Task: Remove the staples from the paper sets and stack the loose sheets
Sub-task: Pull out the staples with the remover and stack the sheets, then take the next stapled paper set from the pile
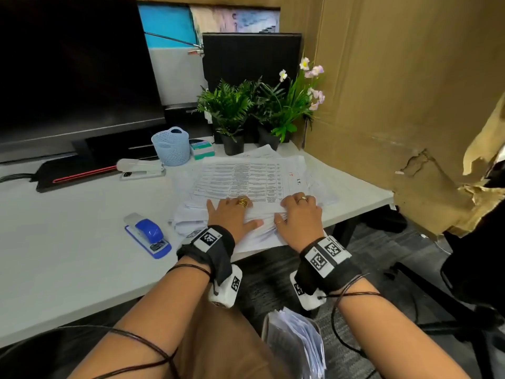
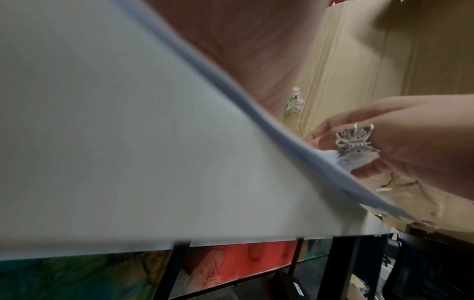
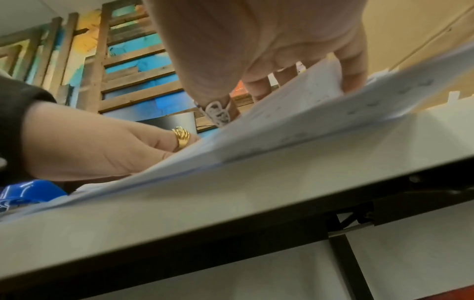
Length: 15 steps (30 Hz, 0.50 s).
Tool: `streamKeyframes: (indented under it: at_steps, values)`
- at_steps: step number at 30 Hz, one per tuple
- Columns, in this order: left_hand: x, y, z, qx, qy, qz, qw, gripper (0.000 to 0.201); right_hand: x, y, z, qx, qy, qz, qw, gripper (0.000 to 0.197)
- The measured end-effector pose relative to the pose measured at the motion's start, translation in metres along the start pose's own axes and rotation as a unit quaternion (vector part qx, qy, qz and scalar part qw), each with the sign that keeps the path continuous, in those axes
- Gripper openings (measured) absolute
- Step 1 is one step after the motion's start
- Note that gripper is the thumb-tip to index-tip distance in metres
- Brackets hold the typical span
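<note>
A spread pile of printed paper sets (image 1: 246, 181) lies at the table's near right edge. My left hand (image 1: 232, 214), wearing a gold ring, presses flat on the top set's near edge; the right wrist view shows this left hand (image 3: 102, 146) lying on the sheets. My right hand (image 1: 299, 212) grips the same edge just to the right, fingers on top and thumb tucked beneath. The right wrist view shows the sheets (image 3: 295, 121) lifted under those fingers. In the left wrist view the right hand (image 2: 410, 146) pinches a paper corner (image 2: 351, 162).
A blue stapler (image 1: 147, 233) lies left of my left wrist on the grey table (image 1: 68, 228). Behind it are a white stapler (image 1: 140, 169), a pale blue basket (image 1: 172, 146), potted plants (image 1: 232, 110) and a monitor (image 1: 68, 64). A cardboard wall (image 1: 396, 105) stands right. More sheets (image 1: 295, 343) rest on my lap.
</note>
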<state>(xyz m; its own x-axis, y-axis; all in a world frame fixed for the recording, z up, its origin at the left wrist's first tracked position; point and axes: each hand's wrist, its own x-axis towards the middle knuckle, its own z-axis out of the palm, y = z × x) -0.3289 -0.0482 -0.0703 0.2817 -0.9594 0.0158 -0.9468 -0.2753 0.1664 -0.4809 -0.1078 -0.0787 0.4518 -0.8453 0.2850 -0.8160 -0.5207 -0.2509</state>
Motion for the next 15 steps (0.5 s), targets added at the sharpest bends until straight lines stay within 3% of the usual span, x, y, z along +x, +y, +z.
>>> streamKeyframes:
  at_steps: [3, 7, 12, 15]
  values:
    - [0.000, -0.003, -0.007, 0.064, -0.005, -0.001, 0.998, 0.070, 0.005, -0.004, -0.002, 0.037, -0.005, 0.015, 0.999, 0.038]
    - [-0.005, 0.002, -0.013, 0.120, -0.016, 0.007, 0.993, 0.059, 0.011, -0.004, -0.016, 0.093, 0.029, 0.050, 0.994, 0.045]
    - [-0.012, 0.005, -0.010, 0.133, 0.011, 0.033, 0.990, 0.046, 0.021, -0.002, -0.024, -0.034, -0.003, 0.117, 0.993, 0.052]
    - [-0.013, 0.007, -0.010, 0.136, 0.015, 0.040, 0.990, 0.044, 0.029, -0.003, -0.027, -0.036, -0.031, 0.151, 0.987, 0.053]
